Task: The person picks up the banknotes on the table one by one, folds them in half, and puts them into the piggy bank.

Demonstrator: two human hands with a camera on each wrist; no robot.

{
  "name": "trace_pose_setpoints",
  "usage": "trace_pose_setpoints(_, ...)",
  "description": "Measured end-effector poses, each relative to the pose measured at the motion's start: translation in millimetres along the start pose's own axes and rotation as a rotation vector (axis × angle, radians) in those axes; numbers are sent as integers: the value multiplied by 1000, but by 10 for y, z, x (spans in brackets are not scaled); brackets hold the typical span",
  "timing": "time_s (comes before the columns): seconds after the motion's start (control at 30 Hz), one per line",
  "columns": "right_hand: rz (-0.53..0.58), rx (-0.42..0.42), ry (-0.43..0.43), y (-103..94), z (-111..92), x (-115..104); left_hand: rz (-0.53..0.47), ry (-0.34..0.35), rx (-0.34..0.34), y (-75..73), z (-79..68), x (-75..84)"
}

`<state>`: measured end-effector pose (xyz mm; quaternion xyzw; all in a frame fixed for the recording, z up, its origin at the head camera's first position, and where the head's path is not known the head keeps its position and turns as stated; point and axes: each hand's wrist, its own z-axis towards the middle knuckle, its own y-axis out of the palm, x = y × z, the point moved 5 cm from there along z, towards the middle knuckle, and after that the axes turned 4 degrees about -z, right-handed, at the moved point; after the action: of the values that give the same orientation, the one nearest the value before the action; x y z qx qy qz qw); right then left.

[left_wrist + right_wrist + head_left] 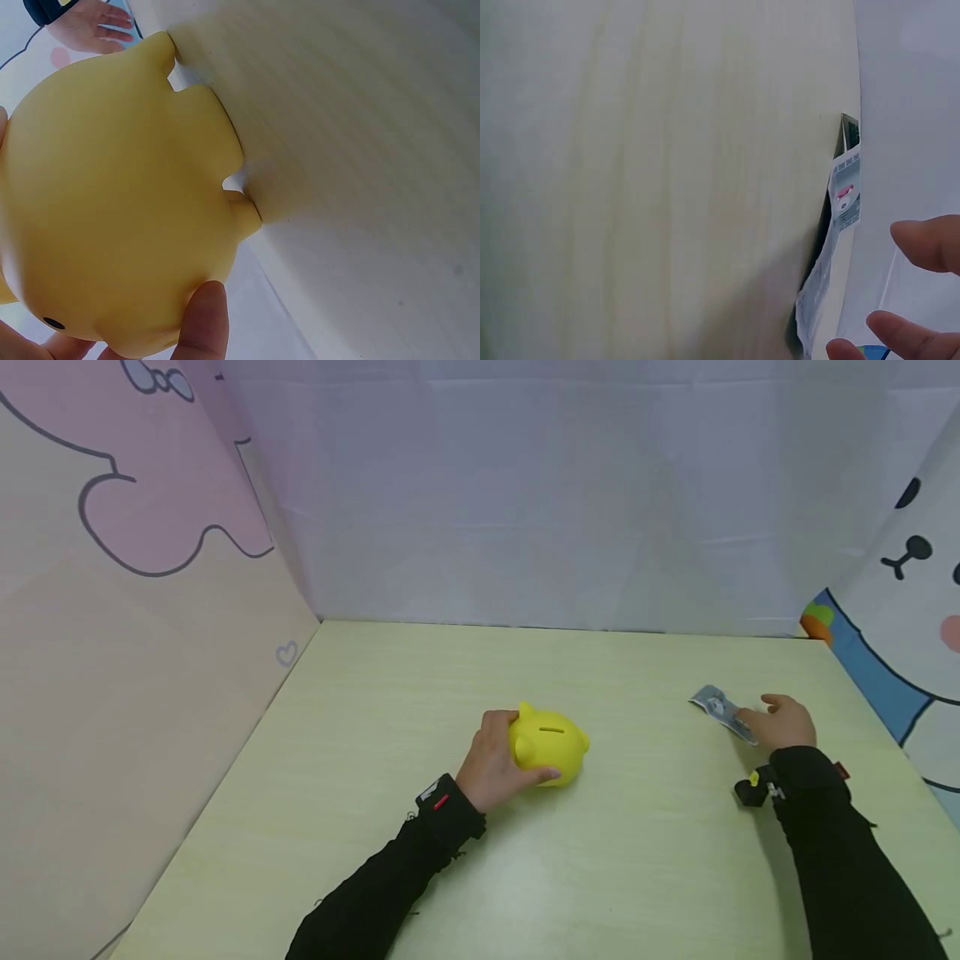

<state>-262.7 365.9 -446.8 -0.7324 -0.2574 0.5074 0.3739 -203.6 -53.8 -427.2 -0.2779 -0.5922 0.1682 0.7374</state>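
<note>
A yellow piggy bank with a slot in its top stands on the table. My left hand grips it from the left, with the thumb at the near side and the fingers behind. In the left wrist view the piggy bank fills much of the picture, its stubby feet on the tabletop. Farther right lies a small silver-grey printed packet, crumpled and flat. Over its near end is my right hand. The right wrist view shows these fingers spread, apart from the packet.
The pale wooden table meets a white sheet at its back edge. A printed pink-and-cream panel borders the left side, and a cartoon-printed panel the right. Both wrists carry black straps.
</note>
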Motion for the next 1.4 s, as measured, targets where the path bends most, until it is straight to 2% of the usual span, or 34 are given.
trace_pose_setpoints(0.3, -93, -50, 14, -21, 37, 8, -3, 2, 5, -9, -6, 12)
trace_pose_setpoints(0.57, -230, -50, 9, -21, 42, -11, -11, -2, -5, 0, -6, -3)
trace_pose_setpoints(0.7, -264, -56, 28, -18, 47, -19, -5, 3, -2, 2, -6, -6)
trace_pose_setpoints(0.87, -312, -62, -1, -35, 43, -41, 4, 13, 6, 4, -3, -7)
trace_pose_setpoints(1.4, -205, -84, 20, -25, 43, -31, 6, 12, 6, -7, 2, 11)
